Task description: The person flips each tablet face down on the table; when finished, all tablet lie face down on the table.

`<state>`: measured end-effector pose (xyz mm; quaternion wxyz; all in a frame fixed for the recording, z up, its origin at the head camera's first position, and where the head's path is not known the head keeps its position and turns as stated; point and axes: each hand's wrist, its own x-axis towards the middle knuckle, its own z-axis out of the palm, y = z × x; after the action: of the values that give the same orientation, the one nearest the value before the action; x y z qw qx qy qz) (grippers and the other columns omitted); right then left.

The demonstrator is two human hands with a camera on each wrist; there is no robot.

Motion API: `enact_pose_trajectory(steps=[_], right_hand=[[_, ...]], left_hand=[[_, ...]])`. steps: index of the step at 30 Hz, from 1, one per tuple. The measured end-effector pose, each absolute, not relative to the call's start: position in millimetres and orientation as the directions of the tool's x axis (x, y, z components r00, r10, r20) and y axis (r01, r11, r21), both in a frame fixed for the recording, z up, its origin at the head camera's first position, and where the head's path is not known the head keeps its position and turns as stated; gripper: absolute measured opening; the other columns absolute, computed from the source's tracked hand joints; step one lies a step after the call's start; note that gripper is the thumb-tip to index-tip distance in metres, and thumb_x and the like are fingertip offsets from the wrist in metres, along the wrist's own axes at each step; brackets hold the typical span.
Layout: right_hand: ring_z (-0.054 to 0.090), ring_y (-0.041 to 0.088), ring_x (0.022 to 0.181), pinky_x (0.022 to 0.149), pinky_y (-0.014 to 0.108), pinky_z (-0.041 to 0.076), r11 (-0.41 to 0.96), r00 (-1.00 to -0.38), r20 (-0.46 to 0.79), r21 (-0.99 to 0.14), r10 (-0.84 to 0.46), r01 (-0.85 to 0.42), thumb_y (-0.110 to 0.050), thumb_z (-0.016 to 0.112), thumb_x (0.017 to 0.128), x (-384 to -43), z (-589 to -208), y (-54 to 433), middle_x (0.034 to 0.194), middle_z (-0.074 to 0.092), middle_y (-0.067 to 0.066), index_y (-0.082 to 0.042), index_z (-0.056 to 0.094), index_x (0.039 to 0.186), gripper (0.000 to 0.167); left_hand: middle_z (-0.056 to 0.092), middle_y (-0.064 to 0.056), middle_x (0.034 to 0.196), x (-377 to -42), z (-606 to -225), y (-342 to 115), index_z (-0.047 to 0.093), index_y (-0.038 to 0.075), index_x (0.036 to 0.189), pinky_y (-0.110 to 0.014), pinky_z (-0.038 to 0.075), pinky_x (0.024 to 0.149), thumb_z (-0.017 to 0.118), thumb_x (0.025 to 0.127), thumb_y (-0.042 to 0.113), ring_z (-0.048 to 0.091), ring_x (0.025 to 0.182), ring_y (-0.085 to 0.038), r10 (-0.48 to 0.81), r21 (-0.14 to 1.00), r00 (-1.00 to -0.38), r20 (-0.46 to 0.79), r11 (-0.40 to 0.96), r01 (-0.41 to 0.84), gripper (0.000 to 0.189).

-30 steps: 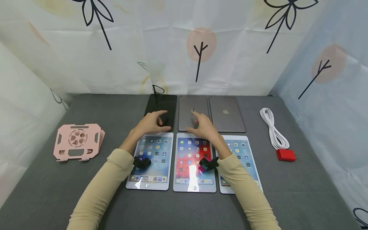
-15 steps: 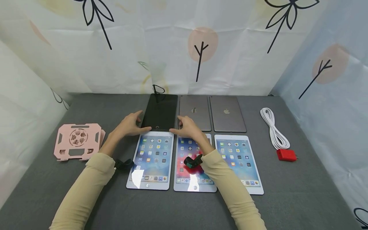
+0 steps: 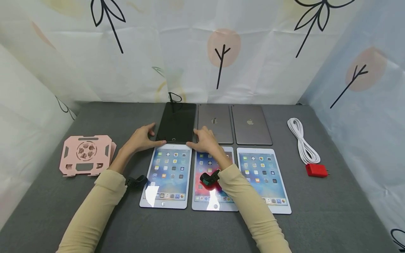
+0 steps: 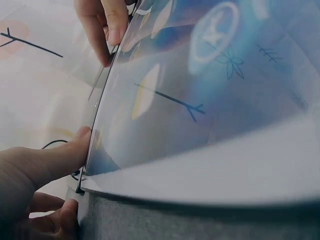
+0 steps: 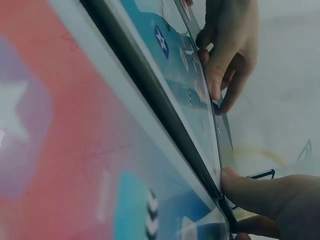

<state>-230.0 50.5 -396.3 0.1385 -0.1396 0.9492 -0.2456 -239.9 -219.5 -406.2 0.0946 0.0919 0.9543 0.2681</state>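
Observation:
In the head view a black tablet (image 3: pixel 177 121) lies face up at the back left of two rows of tablets. My left hand (image 3: pixel 142 138) is at its near left corner, the thumb on the near edge and the fingers beside the left edge. At the near right corner, my right hand (image 3: pixel 205 140) has its thumb on the near edge and its index finger along the right side. Just in front lies a white tablet (image 3: pixel 167 175) with a lit screen. Both wrist views show the thumbs at the tablets' edges; some fingertips are hidden.
Two grey tablets lie face down in the back row, one in the middle (image 3: pixel 216 116) and one at right (image 3: pixel 251 124). Lit white tablets stand at middle (image 3: pixel 202 189) and right (image 3: pixel 264 175) in front. A pink stand (image 3: pixel 83 154), white cable (image 3: pixel 300 140) and red charger (image 3: pixel 316 170) flank them.
My hands have come from above the black tablet and the middle grey one to the black tablet's near corners. Over the last half second they have barely moved.

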Motion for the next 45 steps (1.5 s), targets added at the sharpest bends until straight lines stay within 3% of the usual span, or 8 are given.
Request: enact_pose_trajectory(steps=[7, 12, 19, 23, 31, 36, 41, 45], right_hand=[[0.044, 0.032, 0.117, 0.099, 0.047, 0.045, 0.823, -0.930, -0.194, -0.544, -0.311, -0.162, -0.036, 0.063, 0.101, -230.6, -397.6, 46.1, 0.149, 0.046, 0.019, -0.008, 0.046, 0.154, 0.062], [0.038, 0.031, 0.108, 0.102, 0.046, 0.038, 0.733, -0.939, -0.148, -0.666, -0.310, -0.137, -0.023, 0.068, 0.098, -231.1, -400.5, 44.9, 0.136, 0.052, 0.024, 0.000, 0.058, 0.140, 0.049], [0.036, 0.037, 0.124, 0.114, 0.050, 0.033, 0.636, -0.954, -0.167, -0.771, -0.247, -0.029, -0.017, 0.073, 0.093, -229.3, -403.5, 41.3, 0.147, 0.047, 0.023, 0.002, 0.045, 0.152, 0.067], [0.033, 0.039, 0.129, 0.113, 0.050, 0.033, 0.584, -0.956, -0.196, -0.811, -0.218, 0.033, -0.012, 0.074, 0.090, -228.1, -404.0, 38.9, 0.151, 0.044, 0.021, 0.001, 0.048, 0.150, 0.067], [0.029, 0.033, 0.134, 0.115, 0.047, 0.034, 0.424, -0.952, -0.250, -0.892, -0.179, 0.154, -0.002, 0.075, 0.086, -228.4, -403.3, 37.8, 0.144, 0.048, 0.015, -0.001, 0.041, 0.155, 0.077], [0.035, 0.030, 0.130, 0.111, 0.044, 0.037, 0.286, -0.944, -0.240, -0.943, -0.225, 0.171, -0.001, 0.073, 0.089, -229.0, -400.7, 39.5, 0.143, 0.044, 0.016, -0.001, 0.041, 0.155, 0.073], [0.044, 0.035, 0.142, 0.118, 0.049, 0.039, 0.112, -0.936, -0.219, -0.974, -0.275, 0.195, 0.000, 0.069, 0.093, -228.0, -398.6, 42.2, 0.155, 0.044, 0.020, -0.005, 0.031, 0.160, 0.077], [0.050, 0.036, 0.141, 0.119, 0.052, 0.038, 0.061, -0.937, -0.209, -0.978, -0.279, 0.200, 0.000, 0.068, 0.095, -227.9, -401.0, 44.2, 0.152, 0.051, 0.021, -0.006, 0.031, 0.160, 0.076]], left_hand=[[0.057, -0.014, 0.094, -241.7, -402.8, -213.1, 0.040, -0.009, 0.152, -0.030, 0.032, 0.060, 0.076, 0.088, 0.037, 0.040, 0.067, -0.016, 0.239, 0.534, -0.964, -0.118, 0.834, 0.142, 0.086], [0.053, -0.012, 0.090, -241.4, -399.0, -210.4, 0.041, -0.008, 0.151, -0.030, 0.031, 0.058, 0.075, 0.088, 0.037, 0.038, 0.065, -0.016, 0.245, 0.524, -0.961, -0.127, 0.839, 0.144, 0.085], [0.052, -0.012, 0.090, -240.1, -397.8, -210.5, 0.039, -0.009, 0.152, -0.030, 0.031, 0.059, 0.075, 0.089, 0.037, 0.038, 0.066, -0.016, 0.252, 0.517, -0.959, -0.128, 0.842, 0.153, 0.085], [0.052, -0.011, 0.088, -239.7, -398.4, -211.5, 0.039, -0.009, 0.151, -0.029, 0.029, 0.058, 0.074, 0.089, 0.037, 0.036, 0.064, -0.015, 0.257, 0.510, -0.958, -0.130, 0.846, 0.158, 0.085], [0.048, -0.010, 0.087, -240.2, -398.6, -209.4, 0.039, -0.009, 0.152, -0.030, 0.031, 0.061, 0.076, 0.087, 0.043, 0.039, 0.071, -0.018, 0.244, 0.541, -0.960, -0.135, 0.830, 0.135, 0.091], [0.050, -0.012, 0.093, -240.1, -398.2, -207.0, 0.038, -0.009, 0.152, -0.030, 0.032, 0.064, 0.078, 0.085, 0.045, 0.042, 0.077, -0.020, 0.220, 0.533, -0.964, -0.148, 0.839, 0.109, 0.095], [0.056, -0.016, 0.099, -239.4, -398.6, -204.9, 0.038, -0.008, 0.152, -0.028, 0.034, 0.063, 0.076, 0.087, 0.044, 0.044, 0.077, -0.020, 0.207, 0.539, -0.967, -0.145, 0.837, 0.098, 0.092], [0.061, -0.024, 0.115, -237.8, -398.4, -201.5, 0.037, -0.008, 0.153, -0.032, 0.043, 0.068, 0.075, 0.088, 0.044, 0.052, 0.087, -0.026, 0.202, 0.552, -0.967, -0.154, 0.830, 0.085, 0.092]])
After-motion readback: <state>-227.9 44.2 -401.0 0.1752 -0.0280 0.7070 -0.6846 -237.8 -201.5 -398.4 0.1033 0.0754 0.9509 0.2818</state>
